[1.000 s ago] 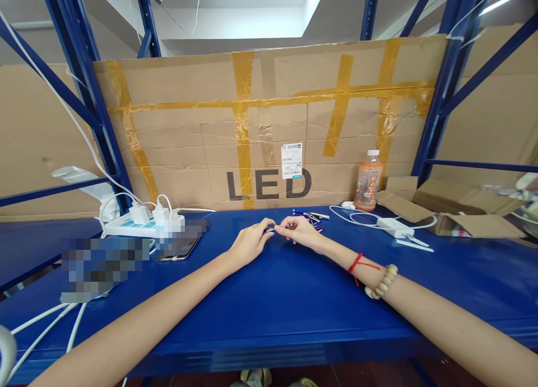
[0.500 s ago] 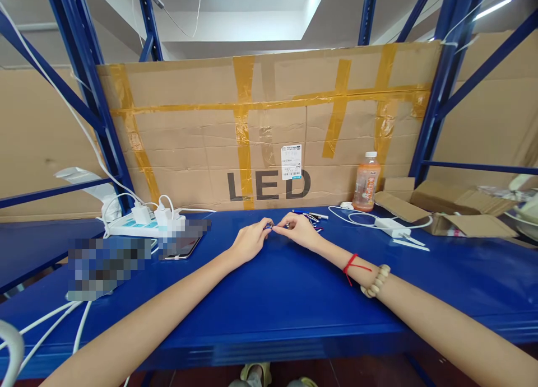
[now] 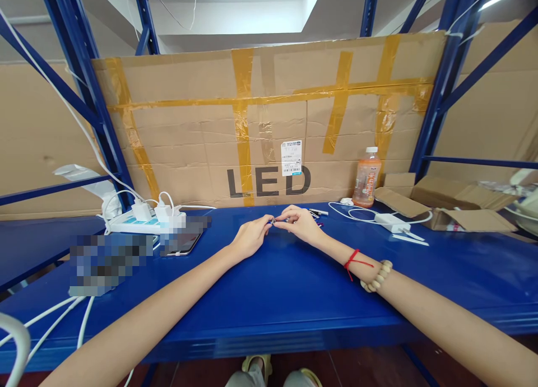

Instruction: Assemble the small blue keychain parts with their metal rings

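Both hands meet above the blue shelf top, fingertips almost touching. My left hand is closed in a pinch on a small, thin piece with a blue part and a shiny end. From the other side my right hand pinches at the same spot, its fingertips on a small slim piece too tiny to name. Just behind the right hand lie several thin pen-like pieces, one of them white, partly hidden by that hand.
On the left are a white power strip with plugs, a phone and white cables. A bottle of orange drink, a white adapter with its cord and an opened cardboard box stand right. A large cardboard sheet closes the back.
The fingers of my right hand have shifted slightly and lie straighter against the small piece. Both hands stay together at the same place. The view has tilted a little.
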Demonstrator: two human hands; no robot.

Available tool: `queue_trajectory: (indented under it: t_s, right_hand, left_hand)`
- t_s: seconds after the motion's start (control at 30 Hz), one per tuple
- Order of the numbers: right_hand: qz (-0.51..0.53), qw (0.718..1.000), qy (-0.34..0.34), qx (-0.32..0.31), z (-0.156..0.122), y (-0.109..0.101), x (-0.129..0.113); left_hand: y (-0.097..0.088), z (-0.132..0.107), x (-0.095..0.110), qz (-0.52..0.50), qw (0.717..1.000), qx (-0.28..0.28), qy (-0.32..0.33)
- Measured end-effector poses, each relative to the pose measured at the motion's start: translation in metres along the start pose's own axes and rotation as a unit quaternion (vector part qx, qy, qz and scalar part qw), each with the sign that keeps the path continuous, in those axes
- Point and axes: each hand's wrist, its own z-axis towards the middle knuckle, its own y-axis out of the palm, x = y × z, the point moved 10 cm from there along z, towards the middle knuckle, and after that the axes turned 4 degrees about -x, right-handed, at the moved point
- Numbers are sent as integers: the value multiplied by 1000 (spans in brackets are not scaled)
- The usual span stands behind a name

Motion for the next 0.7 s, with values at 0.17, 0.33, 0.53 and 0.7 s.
queue_trajectory:
  t_s: [0.17, 0.33, 0.53, 0.7]
  right_hand:
    - [-56, 998, -25, 10, -1, -4, -3]
    - [-33, 999, -15, -8, -1, 0, -4]
    - [-11, 999, -29, -19, -2, 0, -11]
    - [-23, 998, -50, -30, -1, -1, -14]
  left_hand:
    - [5, 2, -3, -28, 999, -27, -1]
    - [6, 1, -2, -37, 999, -28, 7]
    - [5, -3, 2, -47, 998, -39, 7]
    - [3, -8, 11, -54, 997, -41, 34]
